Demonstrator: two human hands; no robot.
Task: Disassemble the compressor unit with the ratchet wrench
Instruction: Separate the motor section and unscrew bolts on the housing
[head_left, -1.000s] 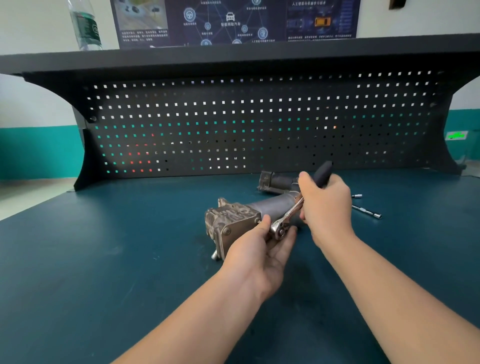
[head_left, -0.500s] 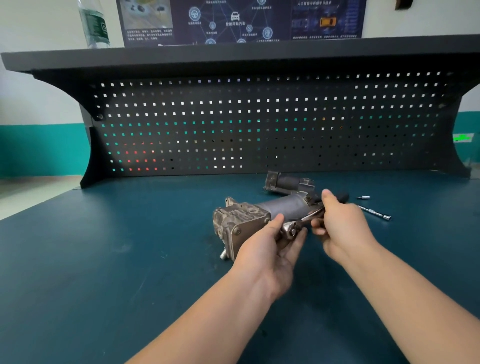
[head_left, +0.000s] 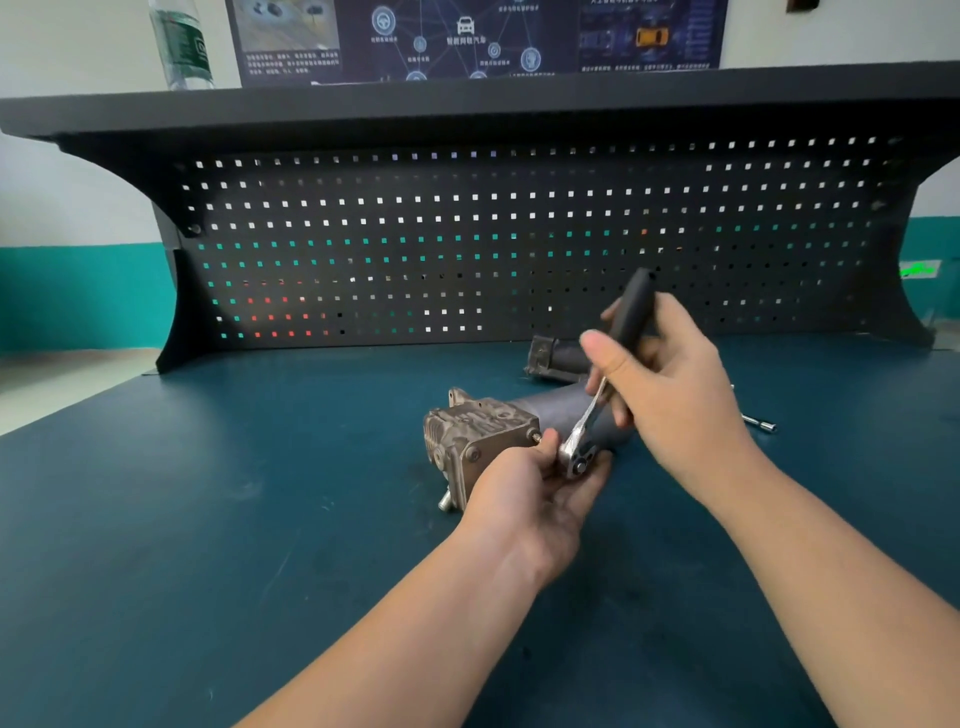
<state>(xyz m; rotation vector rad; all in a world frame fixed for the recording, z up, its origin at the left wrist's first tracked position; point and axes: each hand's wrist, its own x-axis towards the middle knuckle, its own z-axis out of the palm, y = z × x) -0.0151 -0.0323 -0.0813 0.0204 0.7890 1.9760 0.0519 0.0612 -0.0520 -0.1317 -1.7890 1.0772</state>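
We see the compressor unit (head_left: 483, 441) lying on the teal bench (head_left: 208, 493), the ratchet wrench (head_left: 597, 410) head at its near end. The left hand (head_left: 530, 493) pinches that head; the right hand (head_left: 670, 384) clamps the black handle (tilted upward). An extension bar (head_left: 761, 423) lies behind.

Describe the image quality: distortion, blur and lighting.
Head view: wide-angle bending curves the shelf and pegboard; the poster text is too soft to read; light shows through the pegboard holes; the ratchet wrench and compressor unit stay evenly lit, without harsh glare.
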